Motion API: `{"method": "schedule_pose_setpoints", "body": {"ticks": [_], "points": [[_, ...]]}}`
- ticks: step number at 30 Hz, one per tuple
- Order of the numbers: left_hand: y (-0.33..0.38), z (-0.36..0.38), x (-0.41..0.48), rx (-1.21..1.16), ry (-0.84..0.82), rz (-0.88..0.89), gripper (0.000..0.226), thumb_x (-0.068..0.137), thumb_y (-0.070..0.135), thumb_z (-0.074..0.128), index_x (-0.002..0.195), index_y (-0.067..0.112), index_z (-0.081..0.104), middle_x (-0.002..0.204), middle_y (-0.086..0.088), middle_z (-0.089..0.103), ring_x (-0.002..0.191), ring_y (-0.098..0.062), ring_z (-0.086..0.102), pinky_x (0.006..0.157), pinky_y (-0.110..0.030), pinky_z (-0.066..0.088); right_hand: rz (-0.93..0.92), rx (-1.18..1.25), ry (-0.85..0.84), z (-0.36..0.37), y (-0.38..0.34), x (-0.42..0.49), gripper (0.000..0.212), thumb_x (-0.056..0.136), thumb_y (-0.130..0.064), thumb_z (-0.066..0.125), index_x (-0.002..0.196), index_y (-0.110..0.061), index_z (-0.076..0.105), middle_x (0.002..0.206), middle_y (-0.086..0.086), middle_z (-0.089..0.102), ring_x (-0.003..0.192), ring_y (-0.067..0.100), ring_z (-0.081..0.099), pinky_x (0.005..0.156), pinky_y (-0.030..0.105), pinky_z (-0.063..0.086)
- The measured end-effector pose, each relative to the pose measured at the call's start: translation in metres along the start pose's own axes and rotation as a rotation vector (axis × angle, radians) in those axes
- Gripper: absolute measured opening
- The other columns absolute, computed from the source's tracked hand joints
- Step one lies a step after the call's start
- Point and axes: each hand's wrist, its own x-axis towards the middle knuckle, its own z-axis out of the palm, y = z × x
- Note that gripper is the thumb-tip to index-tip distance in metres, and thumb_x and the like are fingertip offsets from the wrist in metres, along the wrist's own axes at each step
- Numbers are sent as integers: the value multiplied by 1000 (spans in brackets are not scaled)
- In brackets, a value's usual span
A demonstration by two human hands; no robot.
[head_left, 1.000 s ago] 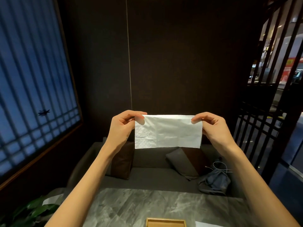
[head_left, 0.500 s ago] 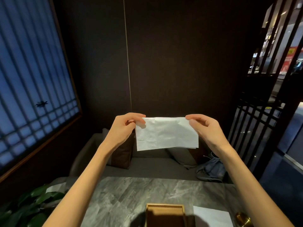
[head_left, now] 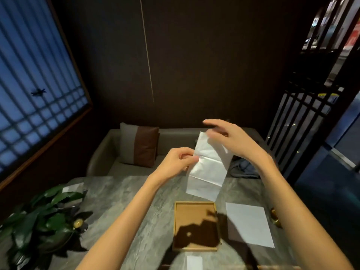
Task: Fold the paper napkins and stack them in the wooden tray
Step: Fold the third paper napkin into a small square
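Observation:
I hold a white paper napkin (head_left: 208,168) in the air above the far side of the wooden tray (head_left: 194,202). It hangs lengthwise and tilted, with fold creases across it. My left hand (head_left: 176,161) pinches its left edge. My right hand (head_left: 231,140) is blurred over the napkin's top corner with its fingers stretched out, and its grip is unclear. The tray lies on the grey marble table (head_left: 126,201) with only my hands' shadow inside. A flat white napkin (head_left: 249,225) lies on the table just right of the tray.
A potted plant (head_left: 39,221) stands at the table's left edge. A small gold object (head_left: 275,219) sits at the right edge. A white slip (head_left: 194,263) lies near the front. Behind the table is a grey sofa with a cushion (head_left: 139,146). A dark lattice screen (head_left: 303,129) is to the right.
My head has tilted down, bringing the tray and table into view. The napkin went from stretched wide between both hands to hanging lengthwise, and both hands have lowered toward the table.

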Motion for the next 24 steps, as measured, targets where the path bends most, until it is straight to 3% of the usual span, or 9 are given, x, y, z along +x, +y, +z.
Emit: {"method": "schedule_pose_setpoints", "body": {"ticks": [2,4,6,9,14,17,22,24], "points": [[-5,4,-2,-53,84,-36,9,95,17,67,96,14,75,72,4,69,65,-6,59,55,-14,43,241,408,85,15,15,-15,62,86,-69,52,136,-33,56,125,-14,64,103,0,63,86,18,49],[-10,5,-4,-59,142,-44,10,96,18,66,91,16,75,64,8,65,57,1,56,53,-12,44,459,724,21,38,37,-33,63,72,-78,54,110,-32,73,98,-1,76,80,16,74,68,24,58],[-14,8,-6,-35,162,-70,12,96,21,65,93,15,75,69,-6,67,63,-5,59,60,-20,49,510,741,-24,59,49,-50,41,75,-70,67,98,-37,78,96,-4,79,86,16,76,66,24,60],[-20,10,-8,-3,141,-78,17,96,19,63,95,5,73,89,-30,66,75,-22,60,72,-33,52,455,723,20,72,57,-57,19,92,-38,67,109,-36,75,107,-6,78,97,14,74,72,25,60],[-25,5,-8,-59,126,-81,21,96,18,64,76,19,71,70,-2,60,69,-12,59,66,-23,52,386,773,74,65,49,-48,27,88,-30,68,108,-47,70,110,-13,76,96,11,74,69,25,60],[-31,2,-6,-84,126,-92,14,96,20,63,87,14,73,77,-5,66,72,-14,63,70,-23,56,364,718,116,64,45,-42,35,83,-29,71,102,-58,66,104,-24,74,94,1,72,66,20,59],[-32,-2,-3,-106,123,-100,16,95,29,60,102,30,74,92,-3,76,77,-14,68,73,-28,57,307,749,157,67,48,-36,45,87,-27,74,128,-40,60,112,-20,74,102,4,71,76,23,61],[-31,-1,-4,-161,111,-89,20,96,29,58,108,36,73,101,3,78,83,-14,73,73,-26,60,284,738,183,67,47,-36,40,89,-29,72,125,-44,61,114,-20,73,105,3,70,80,23,60]]}}
